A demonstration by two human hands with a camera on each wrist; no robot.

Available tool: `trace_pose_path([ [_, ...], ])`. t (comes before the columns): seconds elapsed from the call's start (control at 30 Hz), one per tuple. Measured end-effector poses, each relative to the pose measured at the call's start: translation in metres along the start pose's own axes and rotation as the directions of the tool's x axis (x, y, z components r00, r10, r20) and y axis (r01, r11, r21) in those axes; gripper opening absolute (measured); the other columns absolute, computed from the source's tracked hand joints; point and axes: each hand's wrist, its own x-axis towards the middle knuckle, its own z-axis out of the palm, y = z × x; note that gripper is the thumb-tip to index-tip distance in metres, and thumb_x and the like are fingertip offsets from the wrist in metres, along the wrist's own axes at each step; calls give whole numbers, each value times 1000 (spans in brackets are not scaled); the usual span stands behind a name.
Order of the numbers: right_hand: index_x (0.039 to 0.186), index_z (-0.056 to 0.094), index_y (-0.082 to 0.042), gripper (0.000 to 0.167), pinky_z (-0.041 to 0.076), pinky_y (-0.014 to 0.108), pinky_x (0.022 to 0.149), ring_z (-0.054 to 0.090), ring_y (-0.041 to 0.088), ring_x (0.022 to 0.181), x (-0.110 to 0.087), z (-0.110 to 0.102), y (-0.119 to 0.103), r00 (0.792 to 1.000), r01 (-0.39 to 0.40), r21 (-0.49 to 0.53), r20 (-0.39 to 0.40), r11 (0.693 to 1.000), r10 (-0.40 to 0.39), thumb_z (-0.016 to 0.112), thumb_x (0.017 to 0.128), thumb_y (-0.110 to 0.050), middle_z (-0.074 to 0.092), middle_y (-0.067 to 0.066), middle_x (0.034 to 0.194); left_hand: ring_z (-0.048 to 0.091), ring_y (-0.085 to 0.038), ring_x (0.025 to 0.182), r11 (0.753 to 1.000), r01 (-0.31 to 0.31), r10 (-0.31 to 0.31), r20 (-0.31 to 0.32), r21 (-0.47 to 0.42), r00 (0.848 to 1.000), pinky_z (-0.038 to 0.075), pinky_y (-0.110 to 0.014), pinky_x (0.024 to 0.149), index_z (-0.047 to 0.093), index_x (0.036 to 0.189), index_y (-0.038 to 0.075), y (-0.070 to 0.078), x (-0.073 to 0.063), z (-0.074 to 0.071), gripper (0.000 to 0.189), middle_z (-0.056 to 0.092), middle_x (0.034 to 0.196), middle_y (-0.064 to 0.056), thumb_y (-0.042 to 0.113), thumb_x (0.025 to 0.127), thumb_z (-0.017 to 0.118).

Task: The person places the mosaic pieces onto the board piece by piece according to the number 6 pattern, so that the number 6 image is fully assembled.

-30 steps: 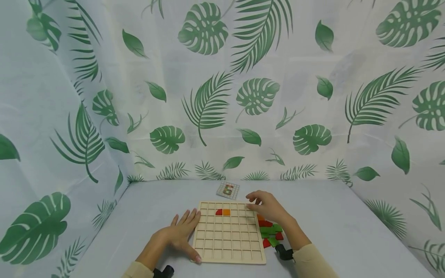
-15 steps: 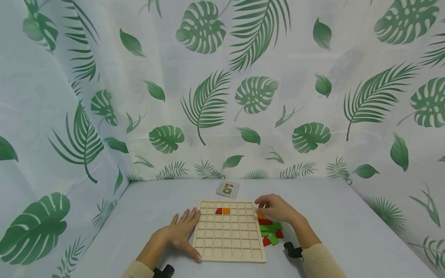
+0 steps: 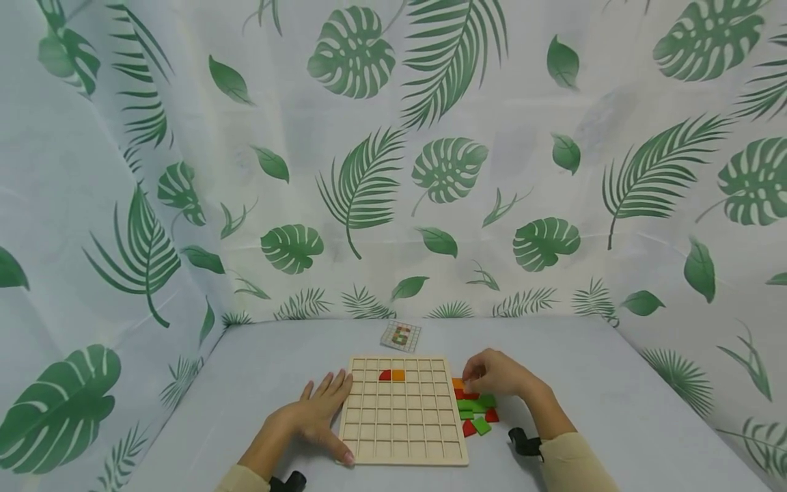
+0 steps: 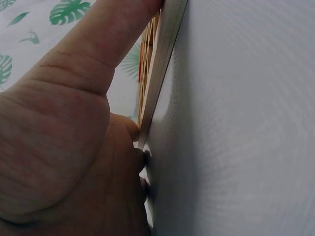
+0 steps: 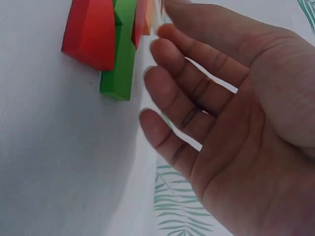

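Clock directions are taken from the board's centre, with 12 o'clock farthest from the wearer. Nearest, two beige sleeves (image 3: 578,465) enter at 7 and 5 o'clock, each with a black wrist-mounted device (image 3: 524,443) close by. The flat, square, pale wooden grid board (image 3: 408,431) lies on the white tabletop (image 3: 615,403). At 9 o'clock, the left hand (image 3: 310,417) rests against the board's edge, fingers extended and spread, thumb at the near corner. At 3 o'clock, loose green, red and orange blocks (image 3: 472,405) lie beside the board. At 2 o'clock, the right hand (image 3: 501,373) reaches their far end, fingers curled; whether the fingertips grip a block cannot be told. Toward 12 o'clock, a red round-cornered piece (image 3: 385,375) and an orange square piece (image 3: 398,375) occupy adjoining cells. Beyond the board, also at 12 o'clock, lies a white gridded card (image 3: 401,336) with a coloured pattern. Farthest stands a white cloth backdrop (image 3: 344,283) printed with green leaves.
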Motion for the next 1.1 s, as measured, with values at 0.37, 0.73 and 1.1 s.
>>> trace_pose_path([
  [0.37,80,71,-11,15,47,31,63,56,16,71,-2,2,0,999,-6,-46,38,999,8,86,83,-10,65,-2,73,-2,-40,163,1000,-6,6,-9,5,1000,-2,-68,127,6,168,11,1,-1,1,151,0,176,-16,78,59,86],
  [0.73,79,70,-10,17,49,31,63,57,16,70,-1,4,-3,999,-19,-50,33,999,21,85,84,-6,64,-2,72,-1,-40,163,1000,-8,8,-16,16,1000,-1,-67,127,7,168,11,0,0,1,150,1,176,-15,79,59,86],
  [1.1,85,65,-7,18,46,28,62,55,16,71,-3,1,-5,998,18,-57,62,998,-15,83,86,-5,62,-1,76,-1,-40,163,1000,-9,9,-16,7,1000,-1,-68,127,7,168,11,2,-1,0,150,1,176,-15,77,60,87],
])
